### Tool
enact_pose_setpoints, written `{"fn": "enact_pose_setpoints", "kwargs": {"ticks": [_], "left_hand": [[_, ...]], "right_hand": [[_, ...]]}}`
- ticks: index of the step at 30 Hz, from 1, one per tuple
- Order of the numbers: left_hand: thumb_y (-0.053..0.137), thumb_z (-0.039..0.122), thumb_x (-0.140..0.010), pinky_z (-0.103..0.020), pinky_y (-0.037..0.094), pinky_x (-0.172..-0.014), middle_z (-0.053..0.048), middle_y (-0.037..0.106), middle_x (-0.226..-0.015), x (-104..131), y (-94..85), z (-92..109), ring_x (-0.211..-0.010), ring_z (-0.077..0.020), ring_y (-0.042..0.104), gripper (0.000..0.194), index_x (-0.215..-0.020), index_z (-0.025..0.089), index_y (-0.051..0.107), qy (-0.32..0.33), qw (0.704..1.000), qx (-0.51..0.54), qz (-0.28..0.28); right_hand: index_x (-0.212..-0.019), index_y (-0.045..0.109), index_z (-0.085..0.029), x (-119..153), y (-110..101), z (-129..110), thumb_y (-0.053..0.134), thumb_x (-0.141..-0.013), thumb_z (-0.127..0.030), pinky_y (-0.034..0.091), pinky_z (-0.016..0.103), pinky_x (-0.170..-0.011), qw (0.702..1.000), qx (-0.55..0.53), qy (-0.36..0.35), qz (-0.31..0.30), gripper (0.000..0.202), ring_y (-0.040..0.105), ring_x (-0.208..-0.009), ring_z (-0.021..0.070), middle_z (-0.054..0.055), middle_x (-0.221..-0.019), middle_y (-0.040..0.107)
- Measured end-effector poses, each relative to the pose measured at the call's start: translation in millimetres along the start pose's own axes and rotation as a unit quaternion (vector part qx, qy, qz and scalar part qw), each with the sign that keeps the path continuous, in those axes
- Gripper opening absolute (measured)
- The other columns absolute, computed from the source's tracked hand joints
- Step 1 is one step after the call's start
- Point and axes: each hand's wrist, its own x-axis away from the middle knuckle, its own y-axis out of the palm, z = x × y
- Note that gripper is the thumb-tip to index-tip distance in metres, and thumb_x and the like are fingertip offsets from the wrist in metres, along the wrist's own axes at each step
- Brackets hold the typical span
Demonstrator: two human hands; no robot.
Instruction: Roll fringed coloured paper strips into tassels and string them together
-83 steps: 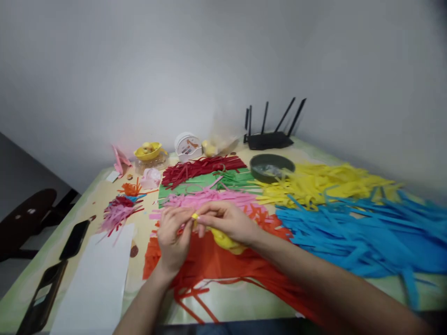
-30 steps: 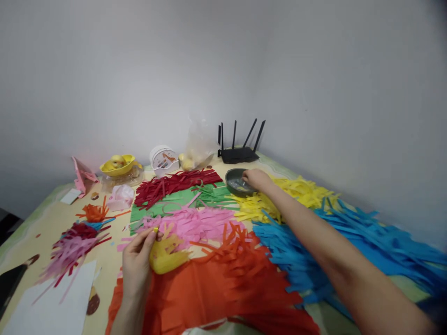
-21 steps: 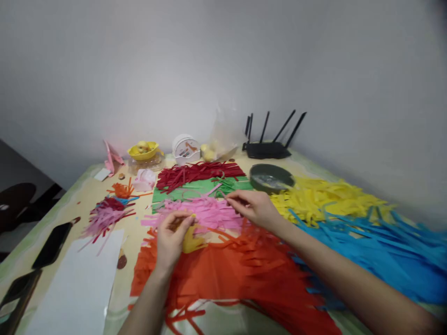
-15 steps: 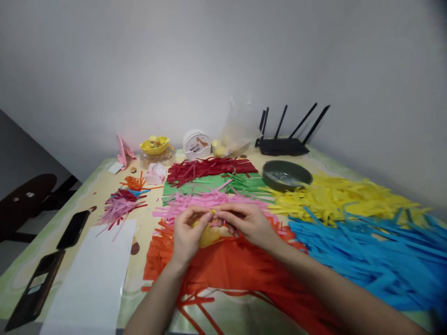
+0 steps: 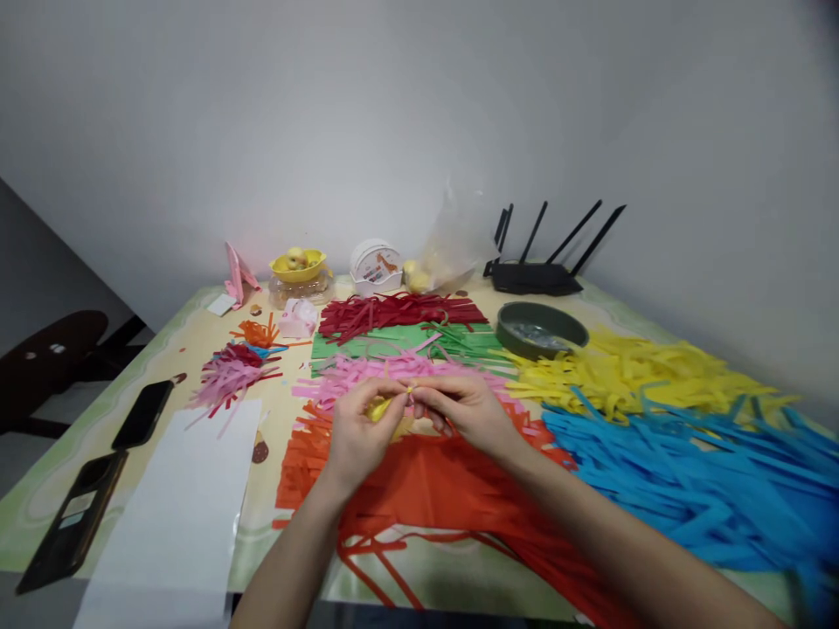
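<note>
My left hand (image 5: 363, 437) and my right hand (image 5: 470, 415) meet fingertip to fingertip over the middle of the table. Between them they pinch a small piece of yellow paper (image 5: 378, 409), gathered to a narrow tip where the fingers come together. Part of it is hidden behind my left fingers. Under my hands and forearms spreads orange-red fringed paper (image 5: 419, 489). Just beyond lies pink fringed paper (image 5: 350, 371), then green fringed paper (image 5: 328, 347) and dark red fringed paper (image 5: 399, 314).
Right of my arms are yellow fringe (image 5: 642, 367) and blue fringe (image 5: 675, 480). A dark round tin (image 5: 544, 345) and a black router (image 5: 534, 278) stand behind. Leftward lie a multicoloured tassel bundle (image 5: 232, 376), two phones (image 5: 142, 415) and a white sheet (image 5: 176, 515).
Both hands stay pinched together, and less of the yellow paper shows below them. The whole view has shifted slightly with the head.
</note>
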Motion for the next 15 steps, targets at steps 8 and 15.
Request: {"fn": "enact_pose_setpoints", "kwargs": {"ticks": [8, 15], "left_hand": [[0.059, 0.018, -0.083, -0.028, 0.048, -0.074, -0.005, 0.071, -0.08, -1.1, -1.0, -2.5, -0.077, -0.0168, 0.064, 0.008, -0.083, 0.017, 0.067, 0.032, 0.999, 0.001, -0.023], [0.061, 0.021, -0.082, -0.026, 0.048, -0.073, -0.005, 0.07, -0.079, -4.2, -1.9, 1.9, -0.076, -0.0157, 0.064, 0.008, -0.081, 0.016, 0.067, -0.034, 0.996, 0.06, -0.053]], "right_hand": [[-0.067, 0.071, -0.015, 2.3, -0.7, -5.7, 0.067, -0.074, -0.051, 0.035, 0.019, -0.035, 1.0, 0.011, -0.021, -0.007, 0.038, 0.043, -0.038, 0.006, 0.001, -0.054, 0.061], [-0.087, 0.066, -0.015, 3.0, -6.8, -19.5, 0.071, -0.073, -0.048, 0.04, 0.018, -0.033, 1.0, 0.007, 0.009, -0.026, 0.036, 0.049, -0.035, 0.0078, -0.003, -0.05, 0.058]]}}
